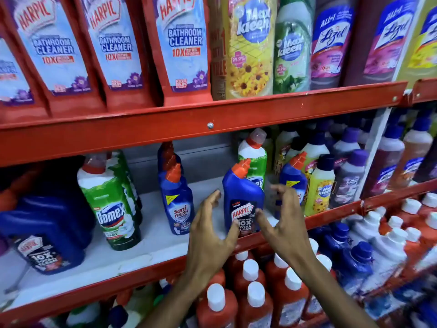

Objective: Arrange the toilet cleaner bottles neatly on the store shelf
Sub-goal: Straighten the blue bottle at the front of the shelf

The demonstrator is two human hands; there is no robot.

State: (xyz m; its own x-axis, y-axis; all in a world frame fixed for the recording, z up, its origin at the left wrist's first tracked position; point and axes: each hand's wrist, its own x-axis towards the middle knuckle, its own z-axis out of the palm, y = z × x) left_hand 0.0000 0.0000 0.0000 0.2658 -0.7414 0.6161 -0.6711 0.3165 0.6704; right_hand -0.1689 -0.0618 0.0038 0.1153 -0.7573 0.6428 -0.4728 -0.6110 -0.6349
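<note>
A blue plastic Harpic toilet cleaner bottle with an orange cap (243,197) is standing upright near the front edge of the white middle shelf (151,242) of a red metal rack. The left hand (210,235) and the right hand (283,223) are flanking it — fingers (214,197) spread and curled, thumbs touching its black label. A blue Sani Fresh bottle (177,202) is standing to its left, a green Domex bottle (111,204) further left.
</note>
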